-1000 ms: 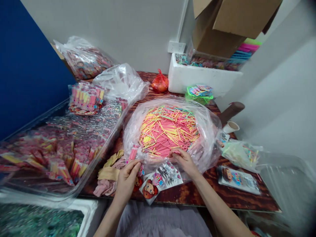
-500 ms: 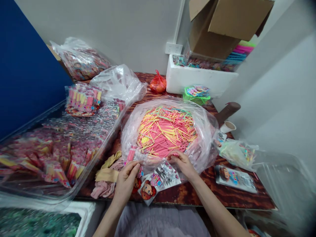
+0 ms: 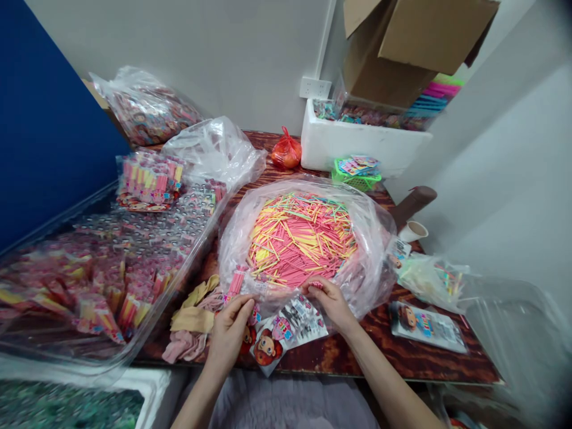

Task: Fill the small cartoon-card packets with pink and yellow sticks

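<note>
My left hand point(image 3: 230, 333) is closed in a pinch at the near left rim of a big clear plastic bag point(image 3: 370, 220). From its fingers a small printed packet point(image 3: 236, 283) with pink sticks inside sticks up. My right hand point(image 3: 329, 302) is closed around a small bunch of pink sticks point(image 3: 316, 285), only their ends showing. The big bag stands open, heaped with loose pink, yellow and green thin sticks point(image 3: 299, 241). Between my hands, flat printed packets point(image 3: 292, 328) with a cartoon face lie fanned out on the dark wood-grain table point(image 3: 330, 354).
A clear tub point(image 3: 179, 277) of filled packets stands left, beside cloth finger covers or scraps point(image 3: 192, 319). Behind are a red bag point(image 3: 286, 150), a green basket point(image 3: 356, 179) and a white foam box point(image 3: 361, 143). A paper cup point(image 3: 413, 230) and stacked packets point(image 3: 426, 326) are right.
Both hands stay in nearly the same places. My right hand's fingers have curled slightly around the pink sticks, and the view has shifted very little.
</note>
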`<state>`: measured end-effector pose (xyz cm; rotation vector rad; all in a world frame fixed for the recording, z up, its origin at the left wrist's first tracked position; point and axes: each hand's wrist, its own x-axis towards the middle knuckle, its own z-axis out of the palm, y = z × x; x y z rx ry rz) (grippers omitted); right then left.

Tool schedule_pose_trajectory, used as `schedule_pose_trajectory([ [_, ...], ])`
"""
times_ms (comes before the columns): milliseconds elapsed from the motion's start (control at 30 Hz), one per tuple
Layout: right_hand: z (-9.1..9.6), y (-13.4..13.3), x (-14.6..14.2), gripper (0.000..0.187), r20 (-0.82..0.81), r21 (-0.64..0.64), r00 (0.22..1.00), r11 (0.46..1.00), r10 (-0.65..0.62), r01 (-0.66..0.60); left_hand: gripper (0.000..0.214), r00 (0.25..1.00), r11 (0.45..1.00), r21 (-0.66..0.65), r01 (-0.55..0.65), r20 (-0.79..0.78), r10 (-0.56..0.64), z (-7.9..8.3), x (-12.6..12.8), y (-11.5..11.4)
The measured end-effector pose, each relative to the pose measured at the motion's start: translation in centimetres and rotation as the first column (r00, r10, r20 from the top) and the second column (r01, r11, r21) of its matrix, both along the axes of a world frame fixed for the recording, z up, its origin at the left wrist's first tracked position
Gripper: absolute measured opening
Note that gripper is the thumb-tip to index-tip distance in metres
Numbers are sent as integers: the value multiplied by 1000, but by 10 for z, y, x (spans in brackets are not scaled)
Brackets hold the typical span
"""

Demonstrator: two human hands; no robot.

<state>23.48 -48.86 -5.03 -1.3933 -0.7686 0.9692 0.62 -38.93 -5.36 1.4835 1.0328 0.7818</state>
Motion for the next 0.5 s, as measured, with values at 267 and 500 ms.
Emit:
schedule_pose_trajectory([
  [267, -6, -1, -1, 20, 6, -11, 1000, 1000, -12, 12, 32, 1000, 1000, 7, 8, -27, -8, 0, 0, -1],
  [500, -11, -3, -1, 16, 4, -2, 1000, 1000, -7, 7, 29, 1000, 1000, -23, 18, -18, -18, -3, 0, -4],
])
